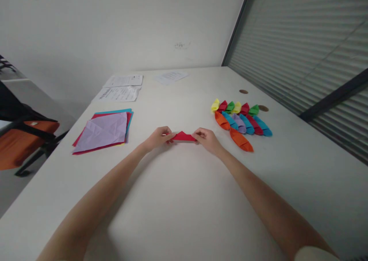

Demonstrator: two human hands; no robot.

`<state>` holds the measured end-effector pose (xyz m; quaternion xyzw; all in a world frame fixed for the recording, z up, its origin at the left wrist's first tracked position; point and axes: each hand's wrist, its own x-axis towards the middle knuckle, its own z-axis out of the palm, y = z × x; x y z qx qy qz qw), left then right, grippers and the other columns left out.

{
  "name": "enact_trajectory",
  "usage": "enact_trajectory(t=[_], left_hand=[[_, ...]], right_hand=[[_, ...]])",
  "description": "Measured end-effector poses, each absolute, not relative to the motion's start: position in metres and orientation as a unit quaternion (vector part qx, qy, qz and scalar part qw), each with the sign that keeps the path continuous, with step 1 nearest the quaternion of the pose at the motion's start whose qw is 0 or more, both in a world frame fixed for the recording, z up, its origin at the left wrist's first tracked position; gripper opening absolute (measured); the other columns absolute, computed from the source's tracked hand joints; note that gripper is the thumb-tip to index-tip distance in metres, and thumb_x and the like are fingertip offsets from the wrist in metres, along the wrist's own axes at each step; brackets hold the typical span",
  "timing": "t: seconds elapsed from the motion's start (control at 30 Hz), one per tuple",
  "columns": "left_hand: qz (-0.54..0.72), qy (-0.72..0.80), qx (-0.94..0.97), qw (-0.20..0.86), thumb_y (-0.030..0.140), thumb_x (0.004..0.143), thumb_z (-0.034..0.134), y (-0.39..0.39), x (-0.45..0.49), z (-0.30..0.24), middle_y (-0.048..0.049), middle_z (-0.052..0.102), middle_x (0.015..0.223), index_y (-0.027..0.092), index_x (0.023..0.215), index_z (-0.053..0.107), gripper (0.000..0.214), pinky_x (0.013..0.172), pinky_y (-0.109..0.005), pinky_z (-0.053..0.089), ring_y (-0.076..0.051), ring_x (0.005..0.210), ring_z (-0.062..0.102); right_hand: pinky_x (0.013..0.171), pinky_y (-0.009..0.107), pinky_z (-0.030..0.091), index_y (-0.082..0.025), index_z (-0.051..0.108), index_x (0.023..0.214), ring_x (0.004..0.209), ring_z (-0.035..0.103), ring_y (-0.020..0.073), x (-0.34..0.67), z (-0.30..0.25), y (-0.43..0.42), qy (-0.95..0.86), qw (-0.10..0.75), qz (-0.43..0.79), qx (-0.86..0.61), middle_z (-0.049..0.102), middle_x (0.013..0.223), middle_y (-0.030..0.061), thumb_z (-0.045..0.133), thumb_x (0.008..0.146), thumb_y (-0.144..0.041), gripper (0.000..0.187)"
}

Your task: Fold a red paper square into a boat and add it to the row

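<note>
A folded red paper piece (pixel 183 136) lies low over the white table (pixel 184 199), stretched between both hands. My left hand (pixel 158 137) pinches its left end with closed fingers. My right hand (pixel 206 139) pinches its right end the same way. A small peak rises at the middle of the red paper. To the right lie several finished folded paper boats (pixel 240 123) in yellow, red, green, orange, blue and purple, set in rows.
A stack of coloured paper sheets (pixel 103 132), purple on top, lies at the left. Printed white papers (pixel 120 90) sit at the far side. An orange chair (pixel 20 142) stands left of the table. Window blinds (pixel 310 53) run along the right.
</note>
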<state>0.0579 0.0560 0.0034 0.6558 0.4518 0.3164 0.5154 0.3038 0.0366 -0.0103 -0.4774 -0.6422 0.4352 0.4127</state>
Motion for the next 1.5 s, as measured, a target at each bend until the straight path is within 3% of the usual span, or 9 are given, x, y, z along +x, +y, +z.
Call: enact_trajectory(t=[0.23,0.33,0.47,0.6,0.83,1.13,1.27,1.5], left_hand=[[0.362,0.449,0.581,0.574,0.041,0.069,0.083,0.053,0.057,0.004,-0.0051,0.069,0.059,0.015,0.066,0.050,0.042,0.052,-0.023,0.053,-0.012,0.052,0.065],[0.369,0.447,0.570,0.582,0.042,0.066,0.084,0.053,0.057,0.006,-0.0060,0.070,0.061,0.014,0.066,0.050,0.044,0.052,-0.023,0.055,-0.013,0.051,0.066],[0.378,0.449,0.562,0.583,0.042,0.063,0.086,0.052,0.061,0.008,-0.0064,0.070,0.060,0.014,0.065,0.050,0.046,0.052,-0.025,0.056,-0.014,0.051,0.067],[0.426,0.439,0.569,0.550,0.043,0.062,0.086,0.049,0.068,0.005,-0.0066,0.071,0.061,0.014,0.066,0.051,0.046,0.054,-0.025,0.057,-0.016,0.055,0.069],[0.420,0.443,0.572,0.549,0.044,0.064,0.085,0.045,0.075,0.004,-0.0057,0.069,0.058,0.015,0.067,0.050,0.045,0.050,-0.025,0.056,-0.017,0.052,0.069],[0.406,0.479,0.576,0.523,0.038,0.066,0.084,0.047,0.076,0.002,-0.0062,0.069,0.057,0.013,0.061,0.054,0.039,0.052,-0.023,0.056,-0.015,0.052,0.068],[0.422,0.465,0.577,0.522,0.042,0.065,0.084,0.046,0.078,0.004,-0.0049,0.069,0.057,0.014,0.064,0.054,0.041,0.053,-0.025,0.057,-0.016,0.053,0.068],[0.453,0.448,0.580,0.507,0.048,0.060,0.085,0.044,0.078,0.006,-0.0045,0.068,0.058,0.015,0.066,0.054,0.045,0.052,-0.025,0.056,-0.016,0.053,0.068]], right_hand=[[0.047,0.023,0.045,-0.018,0.064,0.079,0.050,0.058,0.0117,0.302,-0.002,0.034,-0.549,0.421,0.514,-0.507,0.064,0.057,-0.0006,0.081,0.057,-0.055,0.046],[0.047,0.021,0.045,-0.022,0.061,0.091,0.051,0.061,0.0120,0.302,0.003,0.032,-0.527,0.444,0.526,-0.499,0.064,0.059,-0.0042,0.084,0.055,-0.049,0.051],[0.048,0.022,0.043,-0.022,0.060,0.089,0.051,0.060,0.0119,0.299,0.004,0.031,-0.512,0.470,0.520,-0.496,0.064,0.060,-0.0044,0.085,0.054,-0.047,0.050],[0.050,0.023,0.040,-0.022,0.061,0.093,0.052,0.056,0.0096,0.290,0.000,0.030,-0.449,0.553,0.516,-0.476,0.063,0.060,-0.0053,0.085,0.055,-0.046,0.050],[0.050,0.025,0.036,-0.017,0.066,0.072,0.054,0.051,0.0093,0.284,-0.005,0.029,-0.394,0.580,0.536,-0.470,0.060,0.059,-0.0019,0.087,0.052,-0.042,0.038],[0.050,0.025,0.032,-0.016,0.071,0.068,0.054,0.047,0.0086,0.285,-0.012,0.030,-0.355,0.612,0.507,-0.492,0.062,0.059,-0.0003,0.084,0.056,-0.041,0.030],[0.051,0.026,0.034,-0.017,0.069,0.065,0.053,0.046,0.0086,0.285,-0.011,0.031,-0.369,0.617,0.491,-0.492,0.061,0.059,-0.0007,0.082,0.059,-0.044,0.031],[0.045,0.025,0.034,-0.018,0.067,0.065,0.054,0.052,0.0110,0.287,-0.009,0.032,-0.345,0.609,0.512,-0.498,0.062,0.059,0.0009,0.087,0.050,-0.048,0.040]])
